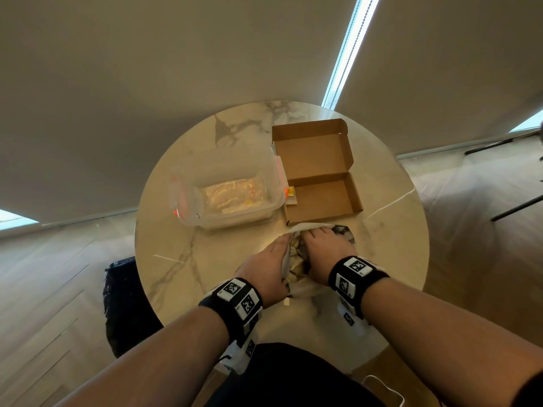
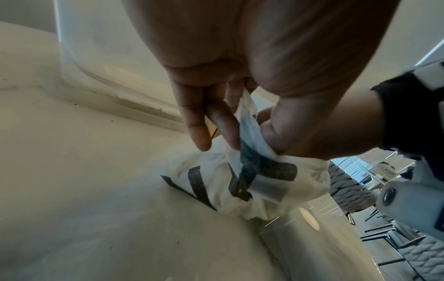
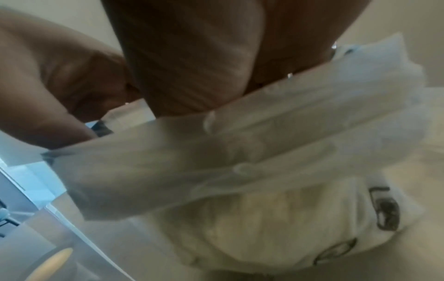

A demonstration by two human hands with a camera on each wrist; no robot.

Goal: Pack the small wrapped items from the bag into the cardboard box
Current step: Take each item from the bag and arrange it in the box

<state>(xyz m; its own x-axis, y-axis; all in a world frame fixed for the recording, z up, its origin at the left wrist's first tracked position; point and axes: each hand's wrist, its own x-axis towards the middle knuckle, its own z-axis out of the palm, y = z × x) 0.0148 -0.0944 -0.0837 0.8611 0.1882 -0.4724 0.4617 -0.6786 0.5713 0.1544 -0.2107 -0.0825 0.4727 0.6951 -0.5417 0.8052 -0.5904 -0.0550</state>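
White plastic printed with black marks, the bag (image 1: 296, 230) is pinched at its rim between the thumb and fingers of the left hand (image 1: 269, 264), which holds the mouth apart; the right hand (image 1: 326, 245) reaches into that mouth, its fingertips hidden among the pale small wrapped items (image 1: 297, 261), so I cannot tell whether it grasps one; the bag rests on the marble table (image 1: 176, 259) directly under both hands; just beyond the hands lies the cardboard box (image 1: 323, 198), lid folded back, with a small yellow item (image 1: 291, 192) in its left corner; left of the box stands a clear plastic container (image 1: 226, 192) with orange clips.
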